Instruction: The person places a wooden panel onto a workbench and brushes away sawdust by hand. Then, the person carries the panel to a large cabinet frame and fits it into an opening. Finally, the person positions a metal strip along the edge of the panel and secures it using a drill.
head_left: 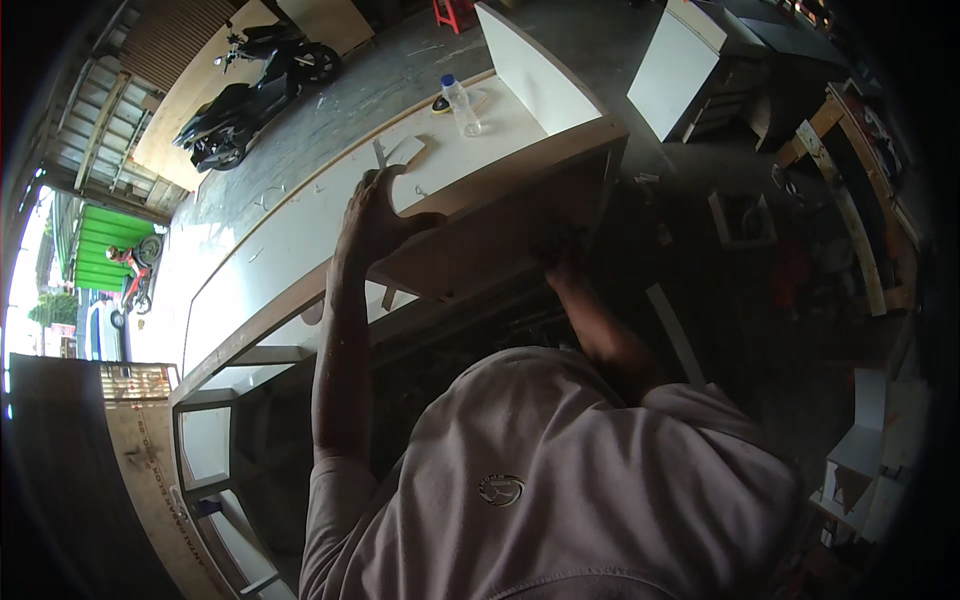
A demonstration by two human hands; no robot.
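A long white-topped cabinet (290, 225) with a wooden front edge lies in front of me. Below that edge, a brown wooden panel (490, 240) sits at the front, its lower side in shadow. My left hand (375, 220) is at the panel's left end. Its thumb stretches along the wooden edge, apart from the fingers, and white cabinet top shows in the gap between them. At the panel's lower right, my right hand (562, 258) is against it; shadow hides how its fingers lie. A pale strip (380, 153) stands just beyond my left fingertips.
On the cabinet top are a clear bottle with a blue cap (460, 108) and a small offcut (407, 157). A white upright panel (540, 75) rises at its far end. Another white cabinet (680, 70) stands far right, with a wooden frame (850, 200) nearer. A dark motorcycle (255, 95) is parked far left.
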